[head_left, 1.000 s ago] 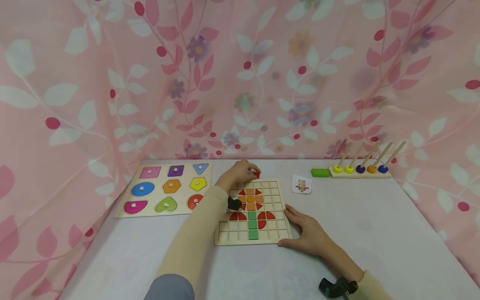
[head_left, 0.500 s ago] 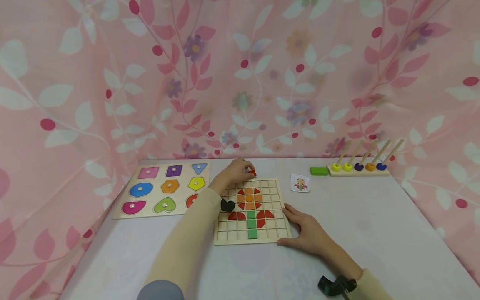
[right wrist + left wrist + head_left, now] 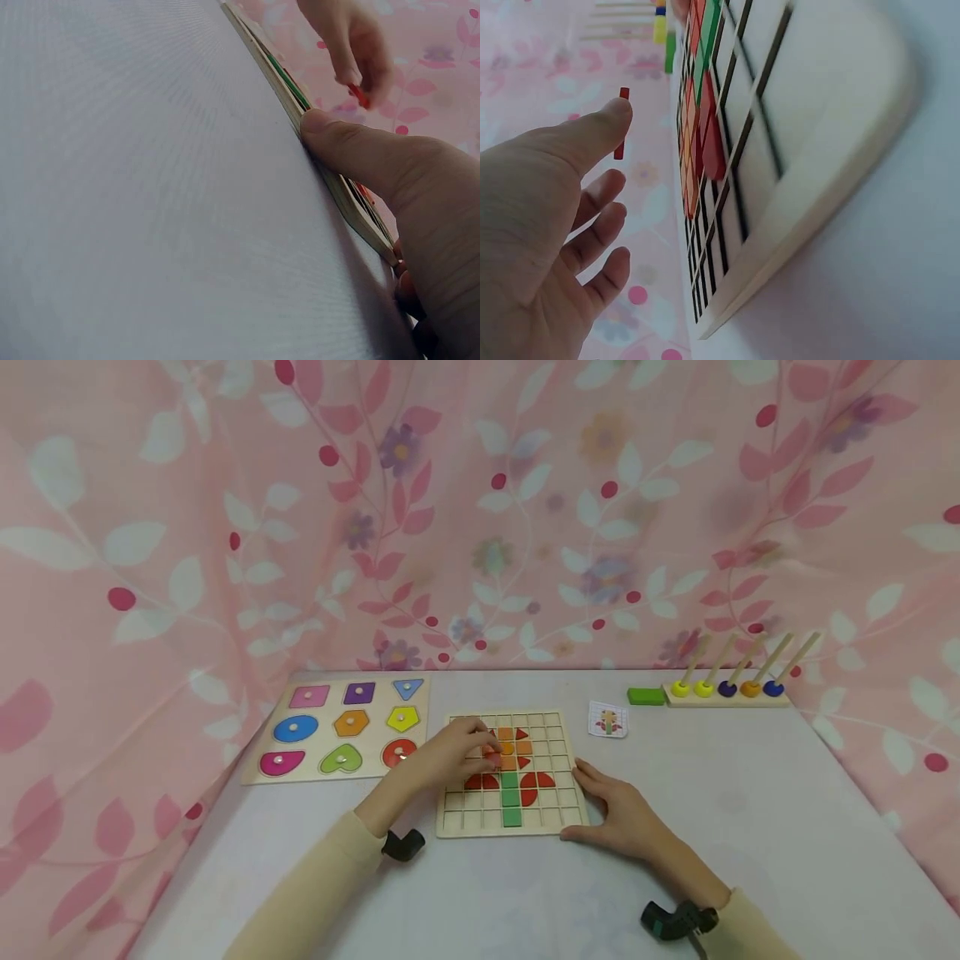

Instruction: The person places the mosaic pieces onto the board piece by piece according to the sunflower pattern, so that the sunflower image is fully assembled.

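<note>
My left hand [image 3: 450, 757] pinches a small flat red piece [image 3: 619, 151] between thumb and fingers, above the left part of a square wooden grid board [image 3: 558, 814]. The left wrist view shows that piece edge-on, so its outline is hidden. Set in the board are orange squares, a round orange piece [image 3: 507, 748], red triangles, green squares [image 3: 511, 797] in a column and red quarter-circles [image 3: 530, 788]. At the board's near right corner, my right hand [image 3: 626, 822] holds it, thumb [image 3: 352, 142] on the front edge and fingers along the right side.
A knobbed shape puzzle [image 3: 315, 748] lies to the left. Behind the board on the right are a picture card [image 3: 607, 720], a green block [image 3: 646, 697] and a peg stand [image 3: 727, 701] with coloured beads. A floral curtain [image 3: 480, 527] hangs behind the white table.
My left hand has come back from beyond the board's far edge with the red piece, and is now over the board's left part. The right hand stays at the corner.
</note>
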Demonstrator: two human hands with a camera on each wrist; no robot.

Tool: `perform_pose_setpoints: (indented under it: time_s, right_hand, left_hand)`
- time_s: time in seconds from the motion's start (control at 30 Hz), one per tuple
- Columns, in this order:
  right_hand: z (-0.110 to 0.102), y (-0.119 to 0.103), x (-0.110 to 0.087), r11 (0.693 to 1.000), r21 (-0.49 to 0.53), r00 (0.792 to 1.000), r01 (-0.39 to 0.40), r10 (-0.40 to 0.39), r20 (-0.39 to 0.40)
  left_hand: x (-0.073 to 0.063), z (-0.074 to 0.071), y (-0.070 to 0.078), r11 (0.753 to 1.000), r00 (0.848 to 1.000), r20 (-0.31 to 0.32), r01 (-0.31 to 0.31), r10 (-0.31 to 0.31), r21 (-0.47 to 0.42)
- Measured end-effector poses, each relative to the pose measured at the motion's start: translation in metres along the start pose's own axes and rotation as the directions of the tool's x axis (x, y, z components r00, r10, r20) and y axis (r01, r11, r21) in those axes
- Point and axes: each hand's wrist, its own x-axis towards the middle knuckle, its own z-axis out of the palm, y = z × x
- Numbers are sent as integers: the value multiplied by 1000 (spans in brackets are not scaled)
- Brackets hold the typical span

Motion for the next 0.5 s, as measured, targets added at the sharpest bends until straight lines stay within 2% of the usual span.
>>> perform_pose_setpoints:
  time_s: [0.1,0.23,0.37,0.5]
  right_hand:
    - [0,0,0,1000,-2,1000,1,-1,3]
    - [-1,0,0,1000,-5,1000,6,-6,6]
    - [-2,-1,0,1000,-3,1000,8,-8,7]
    - [-1,-2,0,1000,8,1000,10,-10,6]
  left_hand:
    - [-18,4,10,999,1000,6,-27,26,37]
    - [-35,8,18,999,999,46,4,-6,32]
    - [-42,13,20,1000,997,74,22,-23,15]
    - [-44,17,20,999,997,68,21,-22,25]
